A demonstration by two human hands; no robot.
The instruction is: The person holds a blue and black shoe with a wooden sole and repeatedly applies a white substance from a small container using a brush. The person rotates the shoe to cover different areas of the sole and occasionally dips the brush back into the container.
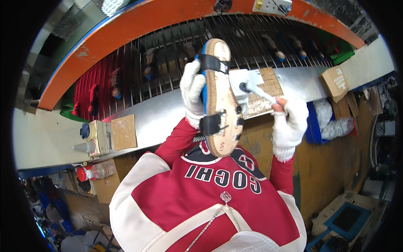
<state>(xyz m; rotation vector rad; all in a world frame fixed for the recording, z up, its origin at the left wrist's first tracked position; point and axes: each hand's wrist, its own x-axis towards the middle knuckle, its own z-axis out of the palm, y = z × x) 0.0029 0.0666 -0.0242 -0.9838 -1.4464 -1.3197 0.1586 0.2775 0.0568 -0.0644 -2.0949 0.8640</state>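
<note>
In my left hand [192, 93], gloved in white, is a sandal on a blue last [218, 96], its pale underside turned up. Black straps wrap over its edges near both ends. My left fingers close around its side. My right hand [289, 126], in a white glove with bare fingertips, pinches the pale handle of a brush [262, 93]. The dark brush head is at a white container [239, 78], right of the sandal; the sandal partly hides this container. Brush and sandal appear apart.
Beyond the metal ledge [155, 105], a rack of metal rods [168, 50] carries several shoe parts under an orange frame [100, 38]. A brown board [124, 132] lies at left. At right are a cardboard box [335, 82] and a blue crate [312, 126] with plastic bags.
</note>
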